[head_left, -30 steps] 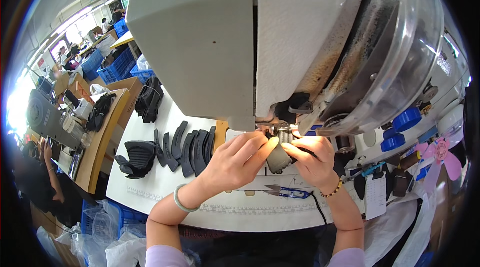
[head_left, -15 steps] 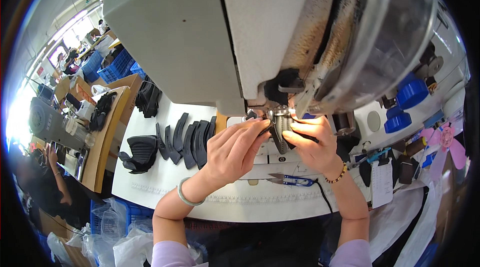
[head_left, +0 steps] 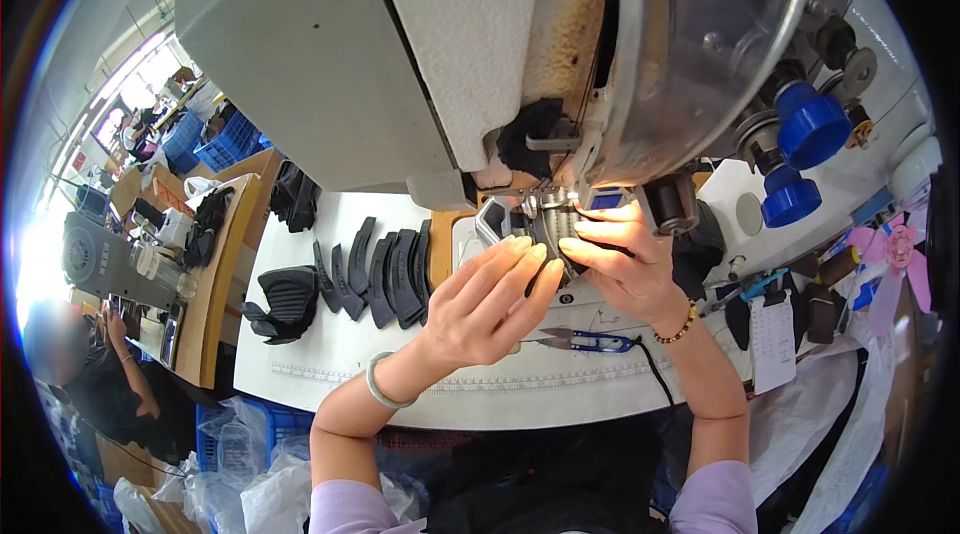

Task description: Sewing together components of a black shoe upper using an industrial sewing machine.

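Under the head of a large grey-white sewing machine (head_left: pixel 310 54), a small dark curved piece (head_left: pixel 562 264) lies at the metal presser foot (head_left: pixel 545 206). My left hand (head_left: pixel 490 302) is at its left side, fingers pressed together with the tips on or against the piece, partly covering it. On the other side my right hand (head_left: pixel 635 269) pinches the piece's right edge between bent fingers. A metal bracket (head_left: pixel 490 220) shows just beyond my left fingertips. The exact shape of the piece under the fingers is hidden.
Several black curved strips (head_left: pixel 382 279) and a stack of black padded pieces (head_left: pixel 285 302) lie left on the white table (head_left: pixel 330 404). Blue-handled thread snips (head_left: pixel 590 341) lie near the front edge. A pink fan (head_left: pixel 895 254) stands right. Another person (head_left: pixel 110 374) sits far left.
My left fingers have straightened and shifted right over the dark piece. The metal bracket now shows more beside them. The machine stands further left in the view, which has shifted.
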Demonstrator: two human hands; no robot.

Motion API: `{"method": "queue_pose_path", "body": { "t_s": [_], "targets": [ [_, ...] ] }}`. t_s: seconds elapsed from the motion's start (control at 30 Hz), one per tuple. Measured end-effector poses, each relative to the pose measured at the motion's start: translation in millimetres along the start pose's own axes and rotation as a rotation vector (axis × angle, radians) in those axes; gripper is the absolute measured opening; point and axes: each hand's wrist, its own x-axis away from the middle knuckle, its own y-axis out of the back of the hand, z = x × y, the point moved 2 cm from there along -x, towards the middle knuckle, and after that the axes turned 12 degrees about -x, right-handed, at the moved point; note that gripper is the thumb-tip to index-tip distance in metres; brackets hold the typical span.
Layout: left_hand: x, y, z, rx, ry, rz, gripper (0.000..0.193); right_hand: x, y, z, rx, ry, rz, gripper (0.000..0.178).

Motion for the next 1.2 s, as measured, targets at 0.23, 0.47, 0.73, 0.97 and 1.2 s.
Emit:
{"method": "queue_pose_path", "body": {
  "t_s": [0.23, 0.47, 0.73, 0.97, 1.2],
  "targets": [
    [-1, 0, 2, -0.027, -0.048, -0.075, 0.019, -4, 3, 4, 0.05, 0.01, 0.031, 0.034],
    [-2, 1, 6, -0.028, -0.086, -0.077, 0.02, -5, 3, 4, 0.048, 0.008, 0.023, 0.033],
    [-4, 3, 4, -0.054, -0.117, -0.073, 0.019, 4, 5, 0, 0.049, -0.018, 0.039, 0.038],
    [-7, 5, 4, -0.036, -0.127, -0.068, 0.018, 10, 15, -4, 0.285, -0.002, 0.185, 0.042],
    [-7, 4, 5, -0.012, -0.128, -0.037, 0.017, 1, 18, -3, 0.056, -0.034, 0.105, 0.026]
  ]
}}
